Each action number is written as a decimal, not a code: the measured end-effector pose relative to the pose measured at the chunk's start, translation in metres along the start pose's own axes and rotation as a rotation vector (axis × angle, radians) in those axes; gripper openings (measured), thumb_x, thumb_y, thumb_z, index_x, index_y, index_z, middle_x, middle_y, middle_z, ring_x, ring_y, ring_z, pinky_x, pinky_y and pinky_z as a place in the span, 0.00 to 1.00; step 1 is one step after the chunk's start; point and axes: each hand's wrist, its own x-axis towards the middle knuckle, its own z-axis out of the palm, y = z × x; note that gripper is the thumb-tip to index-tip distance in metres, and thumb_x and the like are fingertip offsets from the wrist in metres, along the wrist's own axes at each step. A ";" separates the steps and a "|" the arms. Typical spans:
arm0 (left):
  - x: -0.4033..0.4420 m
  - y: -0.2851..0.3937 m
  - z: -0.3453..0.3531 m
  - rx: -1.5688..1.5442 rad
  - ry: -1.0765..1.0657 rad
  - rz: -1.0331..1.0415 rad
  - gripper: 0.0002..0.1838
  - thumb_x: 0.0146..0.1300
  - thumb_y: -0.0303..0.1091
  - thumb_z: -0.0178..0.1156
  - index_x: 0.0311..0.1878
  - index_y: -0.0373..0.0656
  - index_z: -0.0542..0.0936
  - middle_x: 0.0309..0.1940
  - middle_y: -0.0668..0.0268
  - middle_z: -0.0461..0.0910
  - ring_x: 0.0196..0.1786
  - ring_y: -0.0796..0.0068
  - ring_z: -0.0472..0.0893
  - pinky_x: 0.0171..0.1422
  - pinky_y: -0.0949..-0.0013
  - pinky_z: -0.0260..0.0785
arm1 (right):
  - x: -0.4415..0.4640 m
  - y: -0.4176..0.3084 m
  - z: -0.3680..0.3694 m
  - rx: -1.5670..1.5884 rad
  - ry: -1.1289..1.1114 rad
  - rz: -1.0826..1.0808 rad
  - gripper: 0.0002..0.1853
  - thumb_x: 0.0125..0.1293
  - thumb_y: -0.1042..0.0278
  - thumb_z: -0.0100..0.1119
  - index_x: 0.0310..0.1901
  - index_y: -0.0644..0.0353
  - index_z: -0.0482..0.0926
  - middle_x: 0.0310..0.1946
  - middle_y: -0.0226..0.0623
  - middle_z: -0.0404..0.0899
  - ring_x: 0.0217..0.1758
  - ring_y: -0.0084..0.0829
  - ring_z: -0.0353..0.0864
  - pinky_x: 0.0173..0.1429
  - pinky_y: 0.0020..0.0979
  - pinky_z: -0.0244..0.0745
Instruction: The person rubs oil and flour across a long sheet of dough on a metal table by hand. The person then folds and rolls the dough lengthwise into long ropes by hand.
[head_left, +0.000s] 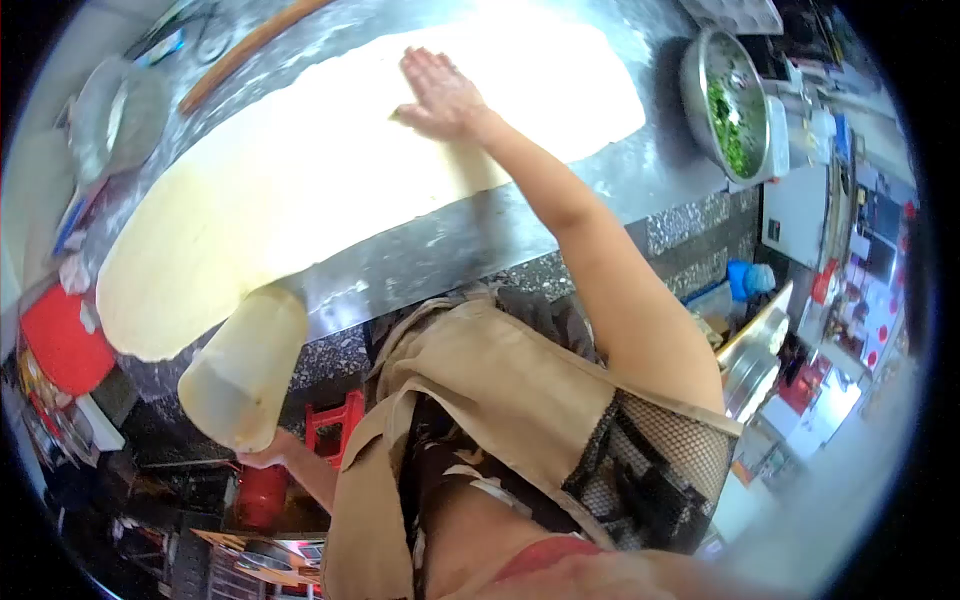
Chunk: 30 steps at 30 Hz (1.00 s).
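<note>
Right fingers (428, 66) over dough sheet (230, 210): pale, long, flat, uneven-edged.

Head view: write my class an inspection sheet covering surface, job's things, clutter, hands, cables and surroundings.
Surface: metal tabletop, streaked white.
Job's things: pale dough sheet, partly glare-washed; tilted translucent container at its near edge.
Clutter: wooden rod beyond the dough sheet; metal bowl of chopped greens at right.
Hands: left hand apparently gripping the container's near end; open right hand over the dough sheet, contact unclear.
Cables: dark loop beside the rod, possibly cord.
Surroundings: red stool below the tabletop.
</note>
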 end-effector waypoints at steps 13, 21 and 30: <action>0.020 0.007 -0.009 0.369 -0.150 -0.148 0.15 0.50 0.39 0.67 0.32 0.34 0.81 0.31 0.55 0.81 0.33 0.56 0.81 0.31 0.58 0.73 | -0.168 0.197 -0.012 -0.078 0.199 0.482 0.48 0.64 0.36 0.46 0.70 0.74 0.49 0.73 0.59 0.45 0.77 0.52 0.41 0.78 0.45 0.35; -0.010 -0.002 0.000 -0.329 -0.133 -0.222 0.28 0.64 0.51 0.45 0.53 0.34 0.75 0.50 0.53 0.76 0.49 0.58 0.79 0.51 0.51 0.76 | -0.080 -0.052 0.012 0.041 -0.046 -0.103 0.51 0.62 0.30 0.41 0.71 0.71 0.49 0.73 0.58 0.45 0.78 0.51 0.41 0.78 0.45 0.36; -0.008 0.012 0.000 -0.071 -0.274 0.061 0.14 0.60 0.36 0.59 0.39 0.33 0.74 0.34 0.58 0.76 0.31 0.67 0.74 0.34 0.65 0.66 | 0.035 -0.369 0.089 0.237 -0.008 -0.117 0.44 0.68 0.37 0.36 0.72 0.67 0.46 0.74 0.51 0.44 0.78 0.44 0.40 0.80 0.42 0.34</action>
